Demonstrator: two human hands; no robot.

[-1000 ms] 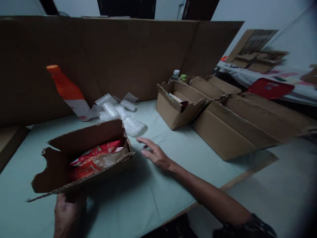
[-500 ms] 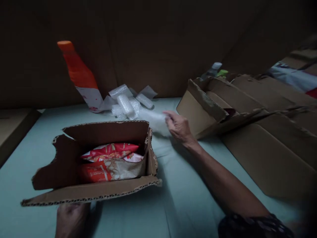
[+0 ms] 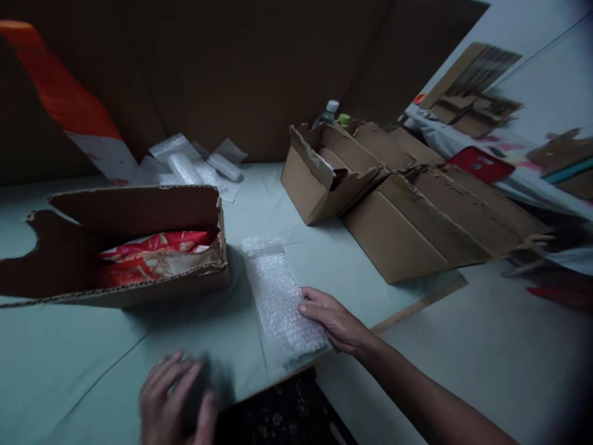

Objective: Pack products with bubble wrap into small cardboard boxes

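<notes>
Our right hand point(image 3: 334, 317) pinches one side of the bubble wrap point(image 3: 280, 296), lower centre of the frame; our left hand point(image 3: 171, 398), blurred at the bottom, has parted fingers, apparently holding nothing. Gripped on one side only, the light wrap could flop or slip off the table point(image 3: 308, 256) at its near edge.

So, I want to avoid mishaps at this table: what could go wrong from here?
The bubble wrap in the right hand lies close to the front edge of the table, so it might slide off if that grip loosens. The open box beside it has a ragged rim, which could perhaps snag the wrap if the two meet.
</notes>
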